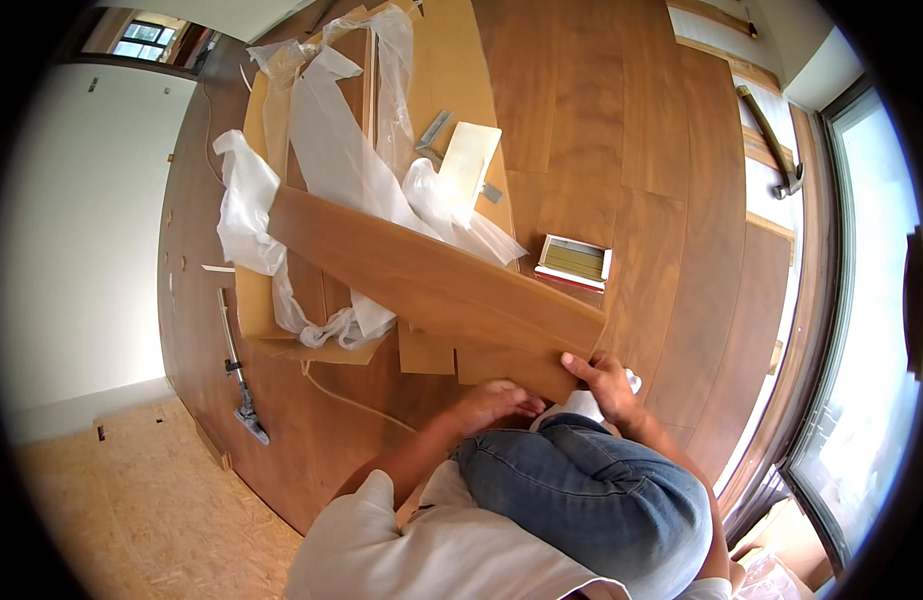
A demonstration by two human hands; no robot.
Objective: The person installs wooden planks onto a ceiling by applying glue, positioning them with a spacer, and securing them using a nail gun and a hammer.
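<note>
Partly hidden — perhaps gripped — plank point(432, 285) end

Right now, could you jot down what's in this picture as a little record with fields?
Place: room with wood floor partly laid, bare subfloor at the left
Left hand: on the near end of a plank
Right hand: gripping the same plank's end
Plank: long, brown, lying slantwise over an opened carton
Wrap: clear plastic, crumpled on the carton
Nearby: pull bar at left, hammer at right, small box
Person: kneeling, in jeans
</note>
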